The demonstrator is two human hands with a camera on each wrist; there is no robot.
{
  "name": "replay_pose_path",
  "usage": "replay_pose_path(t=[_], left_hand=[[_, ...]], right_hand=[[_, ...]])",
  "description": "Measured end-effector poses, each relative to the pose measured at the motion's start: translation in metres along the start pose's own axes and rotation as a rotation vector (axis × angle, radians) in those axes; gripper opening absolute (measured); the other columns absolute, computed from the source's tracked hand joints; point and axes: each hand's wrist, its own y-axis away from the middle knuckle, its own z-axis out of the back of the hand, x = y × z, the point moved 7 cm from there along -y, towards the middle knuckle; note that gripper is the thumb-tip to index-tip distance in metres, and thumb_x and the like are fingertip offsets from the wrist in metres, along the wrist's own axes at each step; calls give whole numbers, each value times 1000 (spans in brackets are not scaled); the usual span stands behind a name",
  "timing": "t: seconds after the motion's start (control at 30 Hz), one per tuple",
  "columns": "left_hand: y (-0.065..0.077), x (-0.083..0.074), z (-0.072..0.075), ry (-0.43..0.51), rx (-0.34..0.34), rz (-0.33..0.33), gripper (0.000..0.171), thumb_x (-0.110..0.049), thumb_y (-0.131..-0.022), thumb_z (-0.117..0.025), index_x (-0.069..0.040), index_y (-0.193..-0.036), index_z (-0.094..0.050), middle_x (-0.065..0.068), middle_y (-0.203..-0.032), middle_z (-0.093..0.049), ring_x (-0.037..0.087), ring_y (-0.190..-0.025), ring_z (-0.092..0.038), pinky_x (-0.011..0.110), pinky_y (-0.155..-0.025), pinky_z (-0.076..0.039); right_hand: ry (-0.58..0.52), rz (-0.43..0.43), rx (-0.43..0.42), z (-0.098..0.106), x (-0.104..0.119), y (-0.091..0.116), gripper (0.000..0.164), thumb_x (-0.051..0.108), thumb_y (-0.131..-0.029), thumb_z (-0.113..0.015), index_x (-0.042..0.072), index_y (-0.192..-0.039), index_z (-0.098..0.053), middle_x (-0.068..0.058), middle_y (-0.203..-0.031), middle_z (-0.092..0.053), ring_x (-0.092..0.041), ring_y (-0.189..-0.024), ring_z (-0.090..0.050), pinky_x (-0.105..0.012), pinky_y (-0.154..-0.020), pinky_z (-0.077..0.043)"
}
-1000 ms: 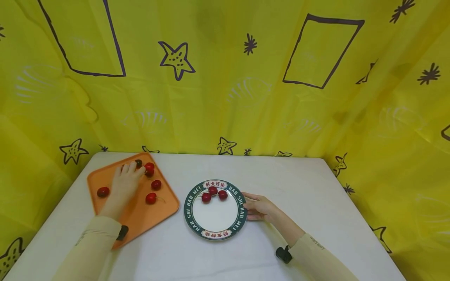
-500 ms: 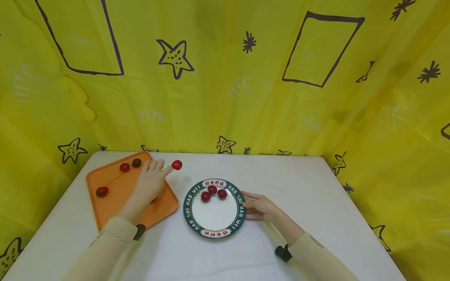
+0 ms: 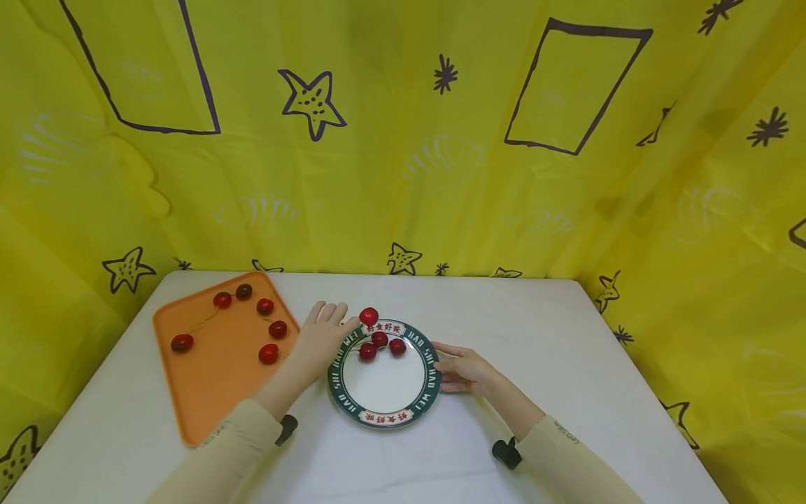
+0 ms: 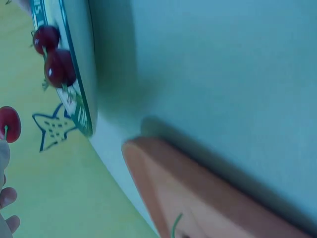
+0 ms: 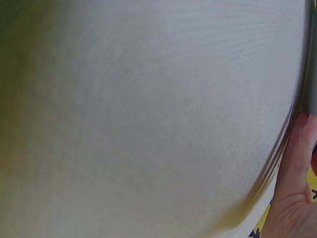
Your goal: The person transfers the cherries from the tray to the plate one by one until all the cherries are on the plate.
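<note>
My left hand (image 3: 321, 341) pinches a red cherry (image 3: 369, 317) by its stem, over the upper left rim of a round plate (image 3: 385, 392). In the left wrist view the held cherry (image 4: 10, 124) stands apart from the plate (image 4: 81, 116), its stem between the fingertips. White in the middle, the plate has a dark green lettered rim. Three cherries (image 3: 380, 340) lie together on its far part. My right hand (image 3: 464, 371) grips the plate's right rim, with the thumb at the edge; the right wrist view shows only part of this hand (image 5: 294, 188).
On the left of the white table (image 3: 504, 308) lies an orange tray (image 3: 214, 392) holding several cherries, some dark, with thin stems. My left forearm crosses near its right side. A yellow patterned curtain (image 3: 378, 203) surrounds the table's back and sides.
My left hand took hold of a cherry in the tray, lifted it out and carried it right to the plate's rim. The right hand and the plate have stayed in place.
</note>
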Motion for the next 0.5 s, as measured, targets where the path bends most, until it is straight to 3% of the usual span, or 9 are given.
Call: replay_pose_path(t=[0.2,0.4,0.5], left_hand=[[2,-23,-3,-38,-68,-91,41,-4,-78,-68,-22,-111,-52,8,-109,-46,25,-102,-45,42,-99,-33],[7,-38,-14,-33,-55,-156,36,-10,-79,-68,-23,-108,-51,8,-116,-50,25,-106,-47,44,-100,-34],[9,-43,-17,-45,-85,-189,30,-16,-81,-67,-24,-105,-52,6,-116,-51,23,-106,-48,43,-98,-35]], right_hand=[[0,1,1,0,0,-1,50,5,-86,-59,16,-134,-48,-7,-90,-63,-16,-70,-60,-33,-64,-54],[0,3,9,0,0,-1,50,5,-86,-58,15,-134,-47,-7,-88,-62,-16,-70,-59,-33,-65,-54],[-1,1,12,0,0,0,51,5,-86,-58,15,-134,-46,-7,-87,-62,-16,-70,-60,-33,-65,-54]])
